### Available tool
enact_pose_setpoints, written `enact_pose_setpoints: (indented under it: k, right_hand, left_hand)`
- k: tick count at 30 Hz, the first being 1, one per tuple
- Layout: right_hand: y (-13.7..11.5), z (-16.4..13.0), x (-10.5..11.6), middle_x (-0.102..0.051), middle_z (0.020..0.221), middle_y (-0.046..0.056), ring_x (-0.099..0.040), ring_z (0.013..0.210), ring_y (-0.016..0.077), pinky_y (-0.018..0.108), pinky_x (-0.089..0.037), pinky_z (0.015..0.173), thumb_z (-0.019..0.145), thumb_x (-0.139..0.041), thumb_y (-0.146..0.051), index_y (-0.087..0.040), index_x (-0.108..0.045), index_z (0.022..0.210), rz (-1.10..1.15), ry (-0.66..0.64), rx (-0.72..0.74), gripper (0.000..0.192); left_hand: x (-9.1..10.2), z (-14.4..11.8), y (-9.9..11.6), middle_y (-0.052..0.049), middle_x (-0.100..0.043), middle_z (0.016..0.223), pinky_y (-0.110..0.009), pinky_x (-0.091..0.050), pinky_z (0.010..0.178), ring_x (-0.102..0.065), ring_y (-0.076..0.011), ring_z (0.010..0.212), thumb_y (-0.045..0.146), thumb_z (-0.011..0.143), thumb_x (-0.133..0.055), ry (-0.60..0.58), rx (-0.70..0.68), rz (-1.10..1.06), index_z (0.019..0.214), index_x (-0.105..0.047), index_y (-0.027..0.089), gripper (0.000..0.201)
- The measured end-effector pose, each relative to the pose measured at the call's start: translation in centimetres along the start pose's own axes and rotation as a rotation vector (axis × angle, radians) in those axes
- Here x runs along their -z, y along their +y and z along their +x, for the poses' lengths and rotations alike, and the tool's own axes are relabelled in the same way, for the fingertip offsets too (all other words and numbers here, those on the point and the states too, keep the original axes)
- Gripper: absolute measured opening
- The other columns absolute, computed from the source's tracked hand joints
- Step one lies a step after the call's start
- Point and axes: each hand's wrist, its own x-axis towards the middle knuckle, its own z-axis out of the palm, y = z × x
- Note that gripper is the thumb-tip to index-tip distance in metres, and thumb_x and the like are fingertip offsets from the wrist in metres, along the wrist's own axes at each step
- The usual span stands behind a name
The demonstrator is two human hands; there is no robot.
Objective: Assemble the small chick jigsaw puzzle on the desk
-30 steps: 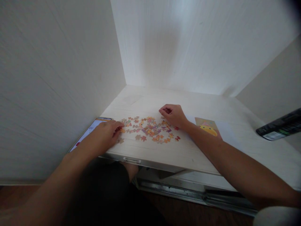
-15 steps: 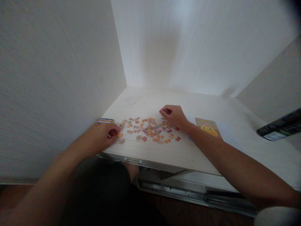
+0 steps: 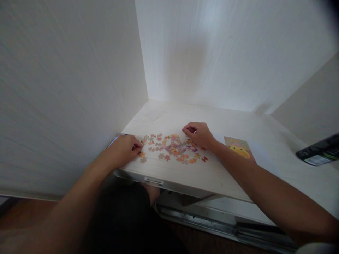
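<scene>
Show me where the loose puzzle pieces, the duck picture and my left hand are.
puzzle pieces (image 3: 173,150), head view, middle of the scattered cluster on the desk.
duck picture (image 3: 239,147), head view, on the yellow duck print.
left hand (image 3: 124,151), head view, back of the hand.

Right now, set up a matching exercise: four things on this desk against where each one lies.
Things:
1. left hand
2. right hand
3. duck picture
4. black remote

Places:
A. far right edge of the view
B. left end of the puzzle pieces
C. just right of the right wrist
D. back right of the pieces

Pairs: 1-B, 2-D, 3-C, 4-A
</scene>
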Motion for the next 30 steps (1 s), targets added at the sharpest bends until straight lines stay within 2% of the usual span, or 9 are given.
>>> enact_pose_setpoints:
  k: [4,7,10,12,19,24,30]
  right_hand:
    - [-1.3,-0.2,0.0,-0.074,0.09,0.007,-0.064,0.079,0.0174,0.03,-0.048,0.076,0.088,-0.058,-0.026,-0.02,-0.074,0.092,-0.018,-0.132,0.162,0.017]
    - [-2.1,-0.5,-0.3,-0.073,0.108,0.008,-0.064,0.101,0.0206,0.036,-0.046,0.093,0.093,-0.051,-0.022,-0.022,-0.072,0.105,-0.054,-0.26,0.299,0.024]
    - [-2.3,-0.6,-0.8,-0.072,0.115,0.006,-0.064,0.106,0.0204,0.037,-0.044,0.097,0.095,-0.048,-0.019,-0.022,-0.072,0.11,-0.081,-0.359,0.382,0.028]
    - [-2.1,-0.5,-1.0,-0.073,0.115,0.006,-0.064,0.105,0.0203,0.037,-0.044,0.097,0.094,-0.05,-0.018,-0.022,-0.073,0.109,-0.102,-0.374,0.405,0.027]
    - [-2.1,-0.5,-0.3,-0.072,0.105,0.01,-0.062,0.097,0.0198,0.035,-0.047,0.089,0.094,-0.052,-0.017,-0.018,-0.073,0.107,-0.103,-0.377,0.37,0.025]
    - [-2.3,-0.7,0.1,-0.069,0.104,0.01,-0.062,0.092,0.0178,0.032,-0.049,0.084,0.093,-0.053,-0.016,-0.016,-0.071,0.111,-0.074,-0.403,0.319,0.026]
    - [-2.2,-0.7,0.1,-0.068,0.103,0.01,-0.062,0.087,0.0161,0.03,-0.049,0.081,0.093,-0.053,-0.016,-0.017,-0.072,0.109,-0.048,-0.402,0.27,0.025]
  left_hand:
    - [-0.7,0.5,0.1,-0.01,-0.072,0.101,-0.031,-0.049,0.078,-0.067,-0.0222,0.083,0.029,0.087,-0.051,0.122,0.019,0.081,0.101,-0.077,0.02,0.031]
    - [-1.1,1.0,0.4,-0.01,-0.07,0.104,-0.031,-0.048,0.084,-0.066,-0.022,0.088,0.027,0.089,-0.048,0.145,-0.012,0.124,0.104,-0.077,0.019,0.033]
    - [-1.2,1.3,0.8,-0.009,-0.071,0.099,-0.031,-0.048,0.083,-0.065,-0.0218,0.088,0.03,0.091,-0.048,0.141,-0.039,0.122,0.1,-0.077,0.019,0.032]
    - [-1.2,1.4,1.0,-0.009,-0.071,0.097,-0.031,-0.048,0.082,-0.065,-0.0217,0.087,0.031,0.092,-0.048,0.14,-0.057,0.119,0.097,-0.076,0.019,0.031]
    - [-1.4,1.3,1.0,-0.009,-0.07,0.097,-0.033,-0.047,0.086,-0.064,-0.0232,0.094,0.022,0.094,-0.042,0.154,-0.105,0.125,0.098,-0.073,0.019,0.031]
    - [-1.7,1.2,0.4,-0.01,-0.072,0.102,-0.035,-0.048,0.087,-0.066,-0.0248,0.095,0.02,0.095,-0.04,0.173,-0.096,0.112,0.107,-0.07,0.016,0.033]
    - [-1.3,1.1,0.2,-0.009,-0.073,0.105,-0.034,-0.048,0.088,-0.067,-0.0239,0.095,0.02,0.092,-0.042,0.179,-0.086,0.067,0.108,-0.071,0.017,0.033]
